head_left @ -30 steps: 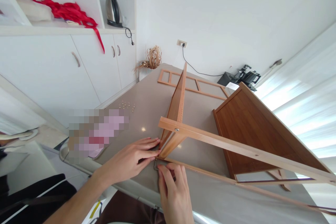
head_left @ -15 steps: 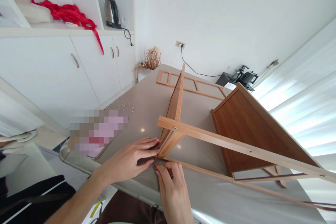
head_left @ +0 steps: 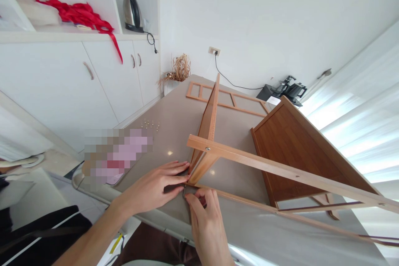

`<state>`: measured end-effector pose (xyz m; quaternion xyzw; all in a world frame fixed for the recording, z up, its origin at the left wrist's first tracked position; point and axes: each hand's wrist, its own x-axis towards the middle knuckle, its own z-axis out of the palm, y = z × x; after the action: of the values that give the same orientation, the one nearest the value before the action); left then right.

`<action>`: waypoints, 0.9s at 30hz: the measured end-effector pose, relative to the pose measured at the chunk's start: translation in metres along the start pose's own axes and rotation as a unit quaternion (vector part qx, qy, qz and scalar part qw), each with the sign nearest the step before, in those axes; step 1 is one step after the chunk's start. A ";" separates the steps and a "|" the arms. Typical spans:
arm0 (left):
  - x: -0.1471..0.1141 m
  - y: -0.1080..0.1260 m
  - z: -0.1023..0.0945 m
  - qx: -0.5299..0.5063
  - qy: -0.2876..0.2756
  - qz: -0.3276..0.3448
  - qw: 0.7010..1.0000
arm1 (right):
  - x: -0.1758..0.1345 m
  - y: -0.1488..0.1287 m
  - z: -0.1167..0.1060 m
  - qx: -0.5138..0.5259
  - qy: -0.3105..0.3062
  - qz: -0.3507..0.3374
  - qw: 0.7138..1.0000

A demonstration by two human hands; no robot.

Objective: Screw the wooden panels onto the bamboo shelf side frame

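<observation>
A partly assembled wooden frame (head_left: 249, 158) stands on the table, with an upright board (head_left: 207, 120) at its left end. My left hand (head_left: 157, 185) lies against the lower corner of that board, fingers stretched out and thumb pointing to the joint. My right hand (head_left: 205, 212) is closed, with thumb and fingertips pinching a small L-shaped hex key (head_left: 184, 191) at the lower rail (head_left: 237, 196). The key's tip meets the rail near my left thumb; how it sits in the fastener is too small to tell. A bolt head (head_left: 208, 149) shows on the upper rail.
A wide wooden panel (head_left: 311, 153) joins the frame at the right. A flat ladder-like wooden frame (head_left: 233, 99) lies at the table's far side. Several small metal fittings (head_left: 151, 124) lie at the left, beyond a blurred-out item (head_left: 124, 153). The table edge (head_left: 149, 222) runs close to me.
My right hand has shifted slightly, and the hex key stands at a slightly different angle. My left hand keeps its place on the board. The whole view has moved a little.
</observation>
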<state>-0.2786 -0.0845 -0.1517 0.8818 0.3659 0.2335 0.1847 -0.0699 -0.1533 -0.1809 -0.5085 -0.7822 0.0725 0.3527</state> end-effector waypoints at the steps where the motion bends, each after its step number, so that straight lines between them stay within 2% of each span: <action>1: 0.000 0.000 0.000 -0.004 0.004 0.000 1.000 | 0.000 0.000 0.000 -0.002 -0.003 -0.004 1.000; 5: 0.001 0.002 -0.003 -0.017 0.008 0.004 1.000 | 0.001 -0.002 -0.002 -0.011 -0.018 -0.024 1.000; 14: 0.002 0.002 -0.001 -0.028 0.021 0.010 0.999 | 0.002 -0.016 -0.008 -0.040 -0.054 -0.011 0.998; 21: 0.002 0.003 -0.002 -0.032 0.017 0.009 0.999 | 0.004 -0.023 0.000 -0.109 -0.003 -0.012 0.994; 27: 0.003 0.004 -0.003 -0.046 0.011 0.003 0.999 | 0.011 -0.028 -0.003 -0.099 0.026 -0.012 0.995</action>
<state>-0.2766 -0.0846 -0.1461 0.8710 0.3541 0.2599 0.2201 -0.0918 -0.1583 -0.1602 -0.5335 -0.7818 -0.0228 0.3219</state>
